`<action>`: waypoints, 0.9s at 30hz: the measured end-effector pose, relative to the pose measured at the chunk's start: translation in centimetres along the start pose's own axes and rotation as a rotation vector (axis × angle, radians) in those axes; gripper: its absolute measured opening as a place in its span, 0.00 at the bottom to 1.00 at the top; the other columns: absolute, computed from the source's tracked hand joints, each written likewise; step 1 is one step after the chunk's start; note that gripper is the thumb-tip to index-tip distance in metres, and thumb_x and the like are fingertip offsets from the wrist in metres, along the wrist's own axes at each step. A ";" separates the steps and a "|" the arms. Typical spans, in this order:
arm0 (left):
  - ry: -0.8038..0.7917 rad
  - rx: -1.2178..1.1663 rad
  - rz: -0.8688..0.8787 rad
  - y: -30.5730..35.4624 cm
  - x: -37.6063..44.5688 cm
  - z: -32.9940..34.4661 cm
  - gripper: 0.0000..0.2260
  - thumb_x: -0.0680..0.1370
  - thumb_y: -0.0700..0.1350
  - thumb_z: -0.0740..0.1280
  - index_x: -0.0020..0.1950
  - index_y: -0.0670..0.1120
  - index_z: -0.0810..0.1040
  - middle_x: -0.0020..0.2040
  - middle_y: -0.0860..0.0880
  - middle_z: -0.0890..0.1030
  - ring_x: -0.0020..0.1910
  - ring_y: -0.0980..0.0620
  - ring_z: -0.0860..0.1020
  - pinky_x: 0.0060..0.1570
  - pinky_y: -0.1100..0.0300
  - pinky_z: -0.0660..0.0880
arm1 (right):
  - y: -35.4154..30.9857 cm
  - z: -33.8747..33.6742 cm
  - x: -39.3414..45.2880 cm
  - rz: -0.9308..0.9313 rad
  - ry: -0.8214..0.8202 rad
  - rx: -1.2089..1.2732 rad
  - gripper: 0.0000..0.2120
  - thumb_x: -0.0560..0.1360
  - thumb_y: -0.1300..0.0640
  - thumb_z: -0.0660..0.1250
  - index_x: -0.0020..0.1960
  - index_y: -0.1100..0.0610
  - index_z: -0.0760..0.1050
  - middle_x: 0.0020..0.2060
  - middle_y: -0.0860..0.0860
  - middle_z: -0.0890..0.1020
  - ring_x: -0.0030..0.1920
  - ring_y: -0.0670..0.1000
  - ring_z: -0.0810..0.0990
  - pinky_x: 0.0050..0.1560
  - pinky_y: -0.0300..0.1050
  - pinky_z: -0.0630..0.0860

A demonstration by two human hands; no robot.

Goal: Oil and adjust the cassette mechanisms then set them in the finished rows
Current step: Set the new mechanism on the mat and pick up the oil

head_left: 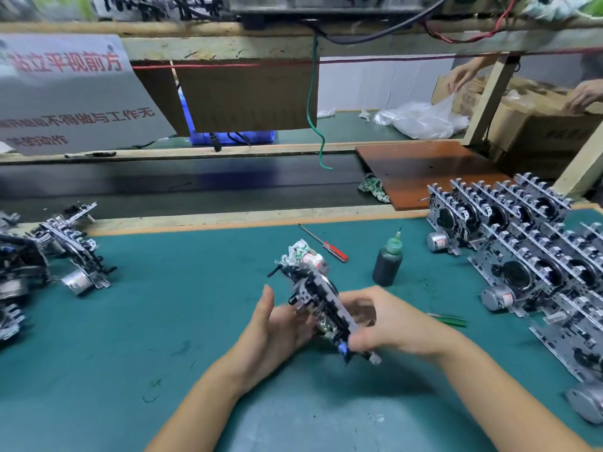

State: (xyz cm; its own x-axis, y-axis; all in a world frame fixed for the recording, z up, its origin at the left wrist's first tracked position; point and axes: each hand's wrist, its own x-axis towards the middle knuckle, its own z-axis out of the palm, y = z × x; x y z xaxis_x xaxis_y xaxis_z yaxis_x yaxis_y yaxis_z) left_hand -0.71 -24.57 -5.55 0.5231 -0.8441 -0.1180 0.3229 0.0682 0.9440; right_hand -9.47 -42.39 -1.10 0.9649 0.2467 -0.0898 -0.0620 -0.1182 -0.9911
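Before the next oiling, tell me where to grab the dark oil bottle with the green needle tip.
Grip the dark oil bottle round its wide upright body, coming from the near right side; the thin needle tip on top is a poor hold, and the red-handled screwdriver lies to its left.

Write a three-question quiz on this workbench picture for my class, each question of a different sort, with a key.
1. True or false: the oil bottle stands upright on the green mat.
2. Which tool lies just left of the bottle? A) hammer B) red-handled screwdriver C) pliers
3. Fill in: the neat rows of mechanisms stand on the person's ____ side.

Key: 1 true; 2 B; 3 right. Both the left hand and the right hand hold the mechanism.
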 end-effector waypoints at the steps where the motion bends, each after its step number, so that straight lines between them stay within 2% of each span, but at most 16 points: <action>1: -0.035 -0.112 -0.022 0.6 0.4 0.7 0.50 0.61 0.78 0.62 0.65 0.39 0.74 0.70 0.43 0.72 0.55 0.50 0.64 0.56 0.53 0.63 | 0.4 0.7 0.3 -0.011 -0.066 0.159 0.27 0.58 0.41 0.78 0.53 0.51 0.81 0.50 0.46 0.83 0.54 0.46 0.80 0.56 0.41 0.76; 2: -0.078 -0.219 -0.021 0.7 0.6 1.1 0.52 0.57 0.81 0.61 0.65 0.40 0.75 0.70 0.43 0.72 0.54 0.45 0.45 0.46 0.56 0.56 | 0.8 1.6 0.4 -0.011 -0.136 0.302 0.30 0.60 0.38 0.77 0.56 0.54 0.80 0.53 0.49 0.82 0.57 0.50 0.79 0.59 0.46 0.75; 3: -0.103 -0.261 -0.003 0.8 1.2 1.5 0.53 0.56 0.82 0.59 0.66 0.44 0.76 0.70 0.44 0.72 0.42 0.48 0.43 0.41 0.54 0.48 | 1.1 2.3 0.6 -0.014 -0.187 0.394 0.30 0.63 0.37 0.74 0.58 0.55 0.78 0.55 0.50 0.82 0.58 0.51 0.78 0.61 0.47 0.74; 4: -0.134 -0.307 0.017 0.8 1.5 1.8 0.52 0.57 0.82 0.57 0.68 0.47 0.75 0.70 0.44 0.72 0.58 0.48 0.34 0.40 0.55 0.48 | 1.2 2.8 0.7 -0.009 -0.200 0.439 0.30 0.65 0.37 0.72 0.59 0.55 0.78 0.56 0.50 0.82 0.59 0.50 0.79 0.60 0.46 0.74; 5: -0.155 -0.393 0.052 0.7 1.7 1.8 0.50 0.60 0.80 0.58 0.70 0.46 0.72 0.70 0.42 0.71 0.62 0.36 0.33 0.45 0.62 0.54 | 1.5 2.9 0.8 0.013 -0.174 0.417 0.30 0.66 0.37 0.72 0.58 0.58 0.77 0.53 0.49 0.82 0.57 0.48 0.79 0.59 0.44 0.74; 6: -0.205 -0.509 0.075 0.4 1.9 1.6 0.49 0.64 0.77 0.59 0.73 0.43 0.67 0.71 0.40 0.69 0.72 0.32 0.48 0.58 0.59 0.64 | 1.6 2.7 0.9 0.044 -0.130 0.335 0.31 0.64 0.36 0.73 0.54 0.60 0.78 0.48 0.48 0.83 0.51 0.47 0.80 0.56 0.44 0.75; 7: -0.282 -0.610 0.091 0.0 1.9 1.3 0.48 0.68 0.74 0.60 0.75 0.40 0.62 0.72 0.38 0.68 0.74 0.36 0.54 0.70 0.49 0.60 | 1.6 2.3 1.0 0.068 -0.047 0.181 0.28 0.62 0.36 0.73 0.47 0.59 0.80 0.39 0.46 0.81 0.43 0.45 0.79 0.49 0.41 0.74; 9: -0.370 -0.702 0.132 -0.2 1.6 0.8 0.45 0.72 0.70 0.60 0.76 0.37 0.57 0.73 0.36 0.64 0.74 0.39 0.59 0.74 0.42 0.47 | 1.3 1.1 0.9 0.044 0.269 -0.136 0.16 0.59 0.38 0.72 0.31 0.52 0.80 0.25 0.44 0.77 0.30 0.39 0.72 0.37 0.35 0.67; 10: -0.357 -0.698 0.145 -0.3 1.6 0.4 0.44 0.73 0.69 0.60 0.76 0.37 0.57 0.74 0.36 0.63 0.74 0.38 0.60 0.73 0.40 0.47 | 1.3 0.2 0.7 0.017 0.491 -0.199 0.15 0.58 0.39 0.73 0.29 0.51 0.80 0.24 0.47 0.77 0.28 0.40 0.72 0.35 0.35 0.67; 12: -0.278 -0.652 0.150 -0.5 1.9 -0.1 0.44 0.71 0.70 0.62 0.74 0.38 0.63 0.72 0.36 0.65 0.72 0.37 0.64 0.70 0.38 0.59 | 1.8 -2.1 0.3 -0.064 1.005 -0.167 0.21 0.57 0.37 0.76 0.32 0.56 0.78 0.26 0.53 0.78 0.30 0.47 0.73 0.36 0.41 0.67; 14: -0.121 -0.670 0.070 -0.6 2.4 -0.2 0.43 0.68 0.73 0.60 0.69 0.41 0.72 0.70 0.37 0.70 0.68 0.37 0.69 0.62 0.40 0.71 | 2.3 -4.2 0.3 -0.112 1.277 -0.191 0.18 0.62 0.43 0.76 0.42 0.52 0.74 0.32 0.50 0.75 0.35 0.49 0.72 0.38 0.44 0.68; 18: 0.066 -0.689 -0.111 -1.3 3.4 -0.3 0.40 0.70 0.72 0.53 0.62 0.42 0.79 0.65 0.35 0.75 0.61 0.35 0.76 0.52 0.43 0.78 | 4.7 -4.6 2.7 0.079 1.126 -0.256 0.30 0.66 0.61 0.77 0.62 0.53 0.64 0.54 0.52 0.74 0.53 0.53 0.74 0.52 0.45 0.69; 20: 0.116 -0.664 -0.171 -1.5 3.7 -0.5 0.38 0.71 0.71 0.52 0.60 0.41 0.80 0.63 0.35 0.76 0.59 0.35 0.78 0.51 0.44 0.79 | 6.0 -4.2 3.3 0.099 1.119 -0.269 0.24 0.70 0.62 0.73 0.59 0.54 0.64 0.53 0.52 0.76 0.52 0.53 0.75 0.45 0.38 0.65; 22: 0.133 -0.682 -0.192 -1.6 3.9 -0.7 0.39 0.73 0.70 0.51 0.59 0.40 0.81 0.62 0.34 0.77 0.58 0.35 0.78 0.51 0.43 0.79 | 6.3 -4.4 3.2 0.055 1.112 -0.231 0.19 0.72 0.60 0.71 0.56 0.52 0.65 0.50 0.49 0.77 0.47 0.45 0.77 0.41 0.32 0.65; 24: 0.149 -0.730 -0.203 -1.7 4.1 -1.1 0.39 0.75 0.70 0.49 0.57 0.38 0.81 0.62 0.33 0.77 0.57 0.35 0.78 0.53 0.43 0.77 | 5.9 -4.6 3.1 0.009 1.059 -0.173 0.13 0.76 0.57 0.67 0.59 0.52 0.69 0.49 0.46 0.78 0.45 0.37 0.76 0.43 0.27 0.67; 27: 0.160 -0.718 -0.228 -1.7 4.3 -1.5 0.39 0.75 0.70 0.49 0.57 0.38 0.81 0.62 0.33 0.77 0.57 0.35 0.78 0.54 0.44 0.75 | 5.3 -4.1 3.2 -0.066 1.002 -0.079 0.11 0.79 0.53 0.62 0.60 0.49 0.73 0.42 0.47 0.82 0.35 0.43 0.77 0.39 0.35 0.72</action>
State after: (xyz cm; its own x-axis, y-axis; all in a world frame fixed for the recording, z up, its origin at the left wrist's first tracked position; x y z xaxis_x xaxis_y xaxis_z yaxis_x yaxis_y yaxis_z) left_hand 2.16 -27.52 -8.13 0.4719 -0.7954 -0.3803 0.8407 0.2760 0.4658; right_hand -5.66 -46.19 -6.24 0.7376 -0.6636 0.1253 -0.0190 -0.2058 -0.9784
